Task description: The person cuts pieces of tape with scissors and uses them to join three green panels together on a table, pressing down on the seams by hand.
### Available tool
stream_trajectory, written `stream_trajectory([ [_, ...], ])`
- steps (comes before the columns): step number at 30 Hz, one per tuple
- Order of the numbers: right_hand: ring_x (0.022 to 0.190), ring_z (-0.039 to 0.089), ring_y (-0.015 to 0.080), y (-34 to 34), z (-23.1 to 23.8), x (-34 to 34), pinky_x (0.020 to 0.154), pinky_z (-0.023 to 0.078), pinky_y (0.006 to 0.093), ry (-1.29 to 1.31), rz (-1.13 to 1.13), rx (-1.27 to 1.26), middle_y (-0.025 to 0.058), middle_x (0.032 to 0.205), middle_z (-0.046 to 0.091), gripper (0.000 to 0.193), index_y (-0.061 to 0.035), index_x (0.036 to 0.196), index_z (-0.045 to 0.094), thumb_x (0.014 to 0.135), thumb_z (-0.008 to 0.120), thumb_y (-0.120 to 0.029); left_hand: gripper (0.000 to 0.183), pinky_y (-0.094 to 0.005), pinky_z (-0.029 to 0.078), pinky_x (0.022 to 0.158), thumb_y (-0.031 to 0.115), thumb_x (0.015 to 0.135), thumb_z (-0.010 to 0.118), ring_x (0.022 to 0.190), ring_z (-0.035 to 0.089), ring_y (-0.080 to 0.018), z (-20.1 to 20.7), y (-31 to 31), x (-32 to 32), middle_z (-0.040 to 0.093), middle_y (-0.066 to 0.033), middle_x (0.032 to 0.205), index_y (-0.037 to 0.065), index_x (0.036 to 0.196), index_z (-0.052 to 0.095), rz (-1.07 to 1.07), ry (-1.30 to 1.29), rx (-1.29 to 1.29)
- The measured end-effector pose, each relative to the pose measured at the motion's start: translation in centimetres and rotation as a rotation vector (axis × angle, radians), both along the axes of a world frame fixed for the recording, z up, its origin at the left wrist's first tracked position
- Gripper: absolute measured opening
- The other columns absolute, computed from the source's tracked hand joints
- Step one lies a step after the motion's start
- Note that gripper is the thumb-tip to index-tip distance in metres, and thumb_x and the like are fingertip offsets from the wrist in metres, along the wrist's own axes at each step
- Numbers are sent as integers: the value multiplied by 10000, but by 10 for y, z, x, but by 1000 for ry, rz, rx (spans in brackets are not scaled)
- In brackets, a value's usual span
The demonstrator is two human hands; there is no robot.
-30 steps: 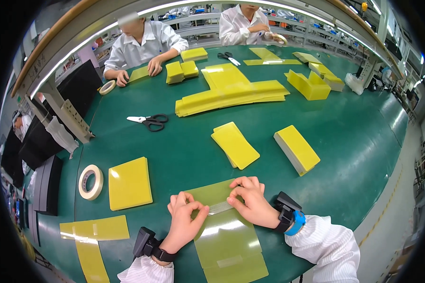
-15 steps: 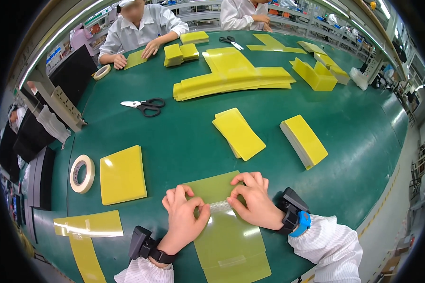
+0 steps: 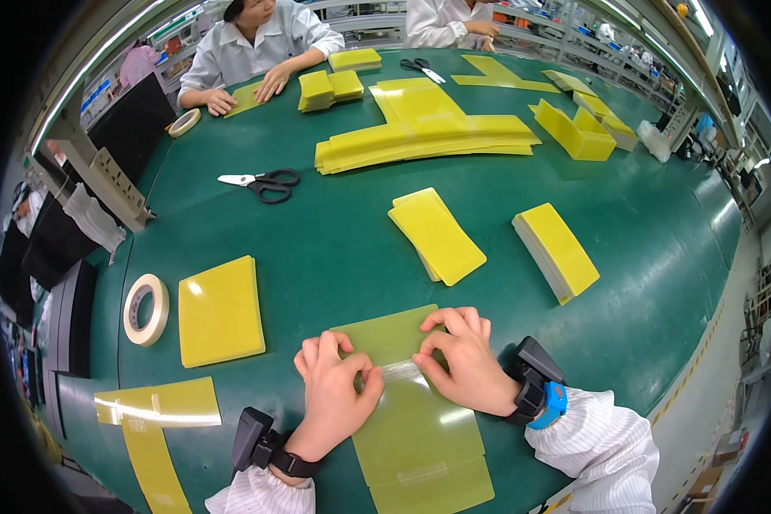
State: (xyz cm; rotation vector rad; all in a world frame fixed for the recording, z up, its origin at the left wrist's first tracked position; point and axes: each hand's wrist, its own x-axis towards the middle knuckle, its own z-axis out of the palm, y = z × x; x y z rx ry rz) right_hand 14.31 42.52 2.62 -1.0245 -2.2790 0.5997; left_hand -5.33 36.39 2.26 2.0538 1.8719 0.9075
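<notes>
A row of yellow plastic sheets (image 3: 420, 415) lies in front of me, joined end to end, with a clear tape strip (image 3: 402, 371) across the upper seam. My left hand (image 3: 334, 390) pinches the strip's left end between thumb and index finger. At its right end, my right hand (image 3: 464, 364) does the same, its other fingers curled over the top sheet. The lower seam carries another piece of clear tape (image 3: 422, 473). Both hands rest low over the sheets, and the exact fingertip contact is partly hidden.
Left of me are a tape roll (image 3: 146, 309), a square yellow stack (image 3: 221, 312) and a T-shaped taped piece (image 3: 158, 407). Farther off lie two narrow stacks (image 3: 439, 236) (image 3: 557, 251), black-handled scissors (image 3: 270, 184) and piled T-shaped sheets (image 3: 420, 128). A co-worker (image 3: 261, 47) handles a sheet opposite.
My hands stay at the tape strip with hardly any movement. The view has shifted slightly, and the co-worker opposite has turned their head and leaned a little.
</notes>
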Motion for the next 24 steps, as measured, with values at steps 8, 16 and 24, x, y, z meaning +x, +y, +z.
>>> stream_trajectory([
  [8,1072,430,282,0,0,0,877,303,415,-5,1,9,65,1109,520,99,-55,765,605,807,679,-106,192,-424,274,860,149,734,712,951,402,-288,0,0,0,450,-97,970,91,628,562,0,13,-4],
  [16,1068,428,287,-2,0,-1,875,308,422,-47,9,80,77,1108,511,104,-56,792,567,809,660,-98,193,-427,274,863,147,733,706,952,403,-287,1,0,1,447,-96,967,93,625,555,-5,37,-9],
  [24,1052,436,296,-3,3,-3,866,312,427,-132,-4,164,83,1114,507,144,-65,826,556,797,683,-127,236,-428,272,839,155,728,718,918,396,-284,0,0,1,430,-88,926,97,604,525,1,98,36],
])
